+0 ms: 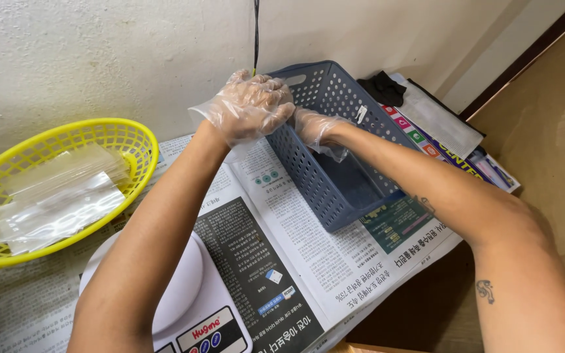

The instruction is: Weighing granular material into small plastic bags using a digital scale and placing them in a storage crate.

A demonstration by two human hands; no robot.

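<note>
From the head view, your gloved left hand curls closed over the blue basket rim by the far wall; your right hand grips inside it. Loose gloves could snag the mesh and tip it

Single head-worn view, looking steeply down and forward over both forearms at the newspaper-covered desk, close in. It faces the white wall at the back; the desk edge and the floor show lower right. No second view shares anything.
</note>
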